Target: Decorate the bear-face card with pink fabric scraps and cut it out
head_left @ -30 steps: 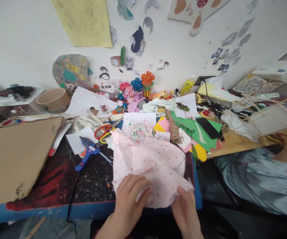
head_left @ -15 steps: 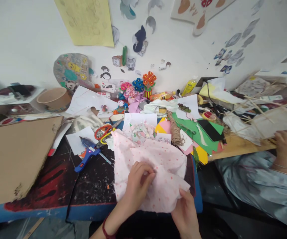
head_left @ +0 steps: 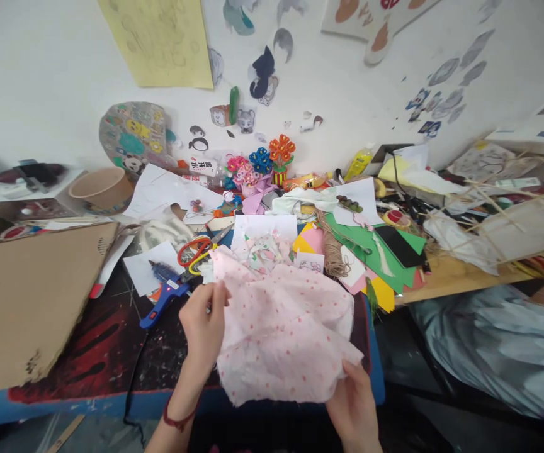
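Pink dotted cloth (head_left: 291,327): lay spread, wrinkles left.
Right hand (head_left: 354,402): I pinched a cloth corner.
Left hand (head_left: 203,324): curled; couldn't tell if holding.

We note matt, creased cloth (head_left: 286,330); matt cardboard (head_left: 40,296), rough along its cut edge; a smooth plastic glue gun (head_left: 162,303); coarse, fibrous twine (head_left: 332,250).

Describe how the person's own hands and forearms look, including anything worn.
The left hand and right hand are ungloved. A thin, dark red bracelet circles the left wrist; none shows on the right. No sleeves are visible.
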{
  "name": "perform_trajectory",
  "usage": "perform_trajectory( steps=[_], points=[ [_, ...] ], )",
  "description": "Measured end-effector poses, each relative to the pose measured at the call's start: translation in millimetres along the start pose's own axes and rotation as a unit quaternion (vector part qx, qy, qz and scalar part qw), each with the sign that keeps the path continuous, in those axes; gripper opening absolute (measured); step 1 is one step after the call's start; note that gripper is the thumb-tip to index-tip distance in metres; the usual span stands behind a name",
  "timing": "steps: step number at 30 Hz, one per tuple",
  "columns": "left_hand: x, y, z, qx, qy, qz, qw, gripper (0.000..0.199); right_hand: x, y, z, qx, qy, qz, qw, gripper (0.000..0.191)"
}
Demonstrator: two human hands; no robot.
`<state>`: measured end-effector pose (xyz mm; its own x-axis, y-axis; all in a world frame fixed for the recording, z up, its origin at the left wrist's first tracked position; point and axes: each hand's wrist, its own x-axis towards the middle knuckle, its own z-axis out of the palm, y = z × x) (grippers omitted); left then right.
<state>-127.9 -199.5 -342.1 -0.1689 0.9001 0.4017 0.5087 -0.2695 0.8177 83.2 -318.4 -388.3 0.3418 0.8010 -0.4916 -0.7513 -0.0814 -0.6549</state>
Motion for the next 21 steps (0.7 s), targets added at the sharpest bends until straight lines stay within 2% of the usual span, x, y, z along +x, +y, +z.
perform_trajectory(
  steps=[3, 4, 5, 7, 9, 11, 15, 18, 21],
  points=[
    [-15, 4, 14.0, 0.026, -0.137, 0.147, 0.979, 0.012, 2, 1, 0, -0.002, -0.01, 0.008, 1.0, 0.044],
    [-21, 7, 20.3, 0.023, -0.18, 0.178, 0.967, 0.021, 3, 1, -1, -0.007, -0.016, 0.011, 1.0, 0.048],
    [-25, 9, 26.3, 0.025, -0.211, 0.197, 0.957, 0.027, 4, 2, -2, -0.012, -0.022, 0.012, 1.0, 0.052],
    [-31, 14, 35.1, 0.017, -0.237, 0.198, 0.951, 0.019, 5, 3, -5, -0.015, -0.027, 0.014, 0.999, 0.057],
    [-30, 17, 37.0, -0.021, -0.248, 0.149, 0.957, 0.017, 5, 4, -8, -0.009, -0.023, 0.013, 1.0, 0.06],
    [-23, 20, 32.7, -0.077, -0.264, 0.072, 0.959, 0.02, 4, 4, -10, -0.003, -0.019, 0.008, 1.0, 0.06],
    [-2, 25, 20.1, -0.207, -0.287, -0.079, 0.932, 0.025, 4, 6, -10, -0.019, -0.019, -0.014, 1.0, 0.056],
    [12, 25, 17.8, -0.309, -0.241, -0.163, 0.905, 0.03, 7, 8, -9, -0.035, -0.018, -0.035, 0.999, 0.057],
    [24, 21, 19.5, -0.395, -0.18, -0.21, 0.876, 0.036, 9, 9, -9, -0.03, -0.01, -0.049, 0.998, 0.06]
  ],
)
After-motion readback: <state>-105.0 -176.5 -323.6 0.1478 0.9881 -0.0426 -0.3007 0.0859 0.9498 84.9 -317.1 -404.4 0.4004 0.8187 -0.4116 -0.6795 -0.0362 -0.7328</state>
